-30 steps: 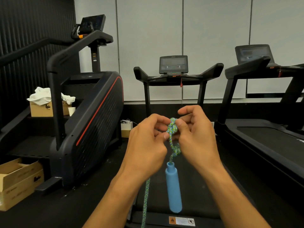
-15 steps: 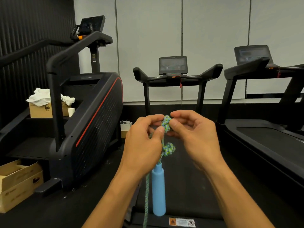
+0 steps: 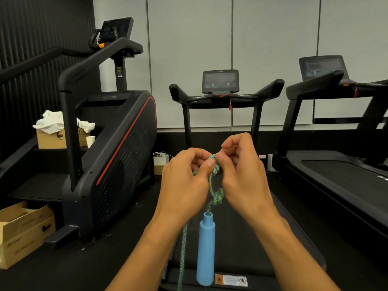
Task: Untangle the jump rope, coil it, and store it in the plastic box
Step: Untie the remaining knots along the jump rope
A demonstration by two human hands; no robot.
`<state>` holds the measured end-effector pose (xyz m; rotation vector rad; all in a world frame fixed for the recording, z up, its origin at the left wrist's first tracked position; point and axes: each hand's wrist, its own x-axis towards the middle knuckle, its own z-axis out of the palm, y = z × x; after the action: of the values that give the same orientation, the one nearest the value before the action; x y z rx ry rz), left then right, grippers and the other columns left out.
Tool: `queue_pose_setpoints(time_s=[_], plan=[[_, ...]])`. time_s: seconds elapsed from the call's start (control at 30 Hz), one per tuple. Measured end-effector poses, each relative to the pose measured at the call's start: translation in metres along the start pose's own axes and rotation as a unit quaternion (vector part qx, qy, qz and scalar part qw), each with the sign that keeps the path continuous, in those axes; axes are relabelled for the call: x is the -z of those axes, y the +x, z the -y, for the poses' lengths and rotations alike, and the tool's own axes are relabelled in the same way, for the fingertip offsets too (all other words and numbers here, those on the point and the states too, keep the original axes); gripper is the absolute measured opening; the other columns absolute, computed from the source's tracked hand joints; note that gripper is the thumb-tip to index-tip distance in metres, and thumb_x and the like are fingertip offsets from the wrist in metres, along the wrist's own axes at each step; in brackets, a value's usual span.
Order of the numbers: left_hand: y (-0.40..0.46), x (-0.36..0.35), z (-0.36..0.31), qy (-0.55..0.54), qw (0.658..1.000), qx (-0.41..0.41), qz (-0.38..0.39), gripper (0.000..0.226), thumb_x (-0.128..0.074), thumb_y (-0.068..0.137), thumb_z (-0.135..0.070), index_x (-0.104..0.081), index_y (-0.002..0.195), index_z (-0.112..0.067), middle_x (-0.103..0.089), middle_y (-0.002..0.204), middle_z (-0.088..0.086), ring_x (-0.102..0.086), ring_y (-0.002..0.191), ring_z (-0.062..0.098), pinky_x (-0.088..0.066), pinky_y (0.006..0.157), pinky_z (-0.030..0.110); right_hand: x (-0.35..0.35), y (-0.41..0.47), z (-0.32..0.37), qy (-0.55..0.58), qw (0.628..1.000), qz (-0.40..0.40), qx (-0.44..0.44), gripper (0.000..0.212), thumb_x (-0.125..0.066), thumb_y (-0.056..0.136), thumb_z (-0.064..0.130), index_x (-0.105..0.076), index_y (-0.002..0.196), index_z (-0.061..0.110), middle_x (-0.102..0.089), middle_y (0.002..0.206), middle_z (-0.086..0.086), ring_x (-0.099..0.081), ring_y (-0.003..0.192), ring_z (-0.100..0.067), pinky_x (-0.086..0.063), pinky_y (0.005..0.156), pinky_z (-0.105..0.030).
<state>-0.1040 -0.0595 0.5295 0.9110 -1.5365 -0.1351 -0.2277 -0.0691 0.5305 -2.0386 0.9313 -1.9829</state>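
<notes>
The left hand (image 3: 184, 185) and the right hand (image 3: 243, 177) are raised close together, each pinching the same knot of the jump rope (image 3: 215, 198) between thumb and curled fingers; the thumbs nearly meet at the top of the tangle. How the strands cross inside that knot is hidden behind the fingertips. Below the hands a second, smaller knot sits in the green-and-blue cord, and from it the blue handle (image 3: 206, 248) hangs straight down, touching nothing. Another length of rope drops beside the left wrist and is cut off by the bottom edge (its far end and any second handle cannot be seen). Under the hands lies the belt of a treadmill (image 3: 220, 91), with a warning sticker (image 3: 231, 280) near its front edge. A second treadmill (image 3: 327, 80) stands to the right, partly cut off. To the left stands a stair machine (image 3: 117, 143), and behind it a cardboard box (image 3: 50, 139) topped with white cloth (image 3: 52, 122). An open cardboard box (image 3: 23, 232) sits at the lower left, cropped by the frame.
</notes>
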Motion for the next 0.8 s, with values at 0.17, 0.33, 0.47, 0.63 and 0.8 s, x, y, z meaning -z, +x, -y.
queue_pose_setpoints(time_s=[0.17, 0.33, 0.47, 0.63, 0.8], plan=[[-0.003, -0.009, 0.006, 0.028, 0.999, -0.013, 0.023, 0.012, -0.060, 0.096, -0.017, -0.070, 0.095, -0.022, -0.069, 0.090, -0.006, -0.065, 0.085, 0.008, -0.052, 0.075, 0.024, -0.007, -0.005, -0.004, -0.037, 0.998, -0.030, 0.040, 0.020, -0.058, 0.092, 0.002, -0.048, 0.099, 0.017, -0.057, 0.085, 0.002, -0.058, 0.078, -0.014, -0.047, 0.068, -0.034], [0.001, -0.010, 0.015, -0.155, 0.976, 0.122, 0.088, 0.027, -0.051, 0.096, -0.033, -0.070, 0.093, -0.013, -0.066, 0.098, 0.023, -0.063, 0.089, 0.037, -0.054, 0.087, 0.056, -0.009, -0.004, -0.008, -0.015, 1.000, -0.010, 0.006, 0.014, -0.060, 0.093, 0.005, -0.051, 0.093, 0.015, -0.056, 0.078, 0.006, -0.057, 0.072, -0.011, -0.049, 0.062, -0.028], [0.001, -0.012, 0.010, -0.195, 0.964, 0.149, 0.104, 0.039, -0.048, 0.096, -0.040, -0.068, 0.095, -0.007, -0.068, 0.100, 0.023, -0.064, 0.095, 0.038, -0.051, 0.094, 0.062, -0.005, 0.002, -0.012, 0.041, 0.998, 0.005, -0.043, 0.018, -0.063, 0.092, 0.009, -0.059, 0.088, 0.027, -0.065, 0.079, 0.003, -0.066, 0.073, -0.017, -0.057, 0.065, -0.038], [0.004, -0.012, 0.012, -0.255, 0.947, 0.177, 0.081, 0.038, -0.066, 0.086, -0.044, -0.074, 0.091, -0.007, -0.073, 0.096, 0.023, -0.071, 0.094, 0.037, -0.056, 0.089, 0.057, 0.005, 0.003, -0.001, 0.229, 0.959, 0.085, -0.146, 0.021, -0.051, 0.097, -0.001, -0.070, 0.098, 0.006, -0.071, 0.092, -0.017, -0.068, 0.082, -0.027, -0.058, 0.066, -0.031], [0.006, -0.004, 0.010, -0.332, 0.912, 0.231, 0.060, 0.048, -0.067, 0.085, -0.041, -0.070, 0.101, 0.004, -0.070, 0.101, 0.031, -0.070, 0.086, 0.034, -0.058, 0.075, 0.044, 0.004, 0.000, 0.009, 0.296, 0.916, 0.160, -0.216, 0.031, -0.060, 0.088, -0.009, -0.064, 0.114, 0.006, -0.066, 0.104, -0.022, -0.066, 0.083, -0.032, -0.058, 0.082, -0.046]])
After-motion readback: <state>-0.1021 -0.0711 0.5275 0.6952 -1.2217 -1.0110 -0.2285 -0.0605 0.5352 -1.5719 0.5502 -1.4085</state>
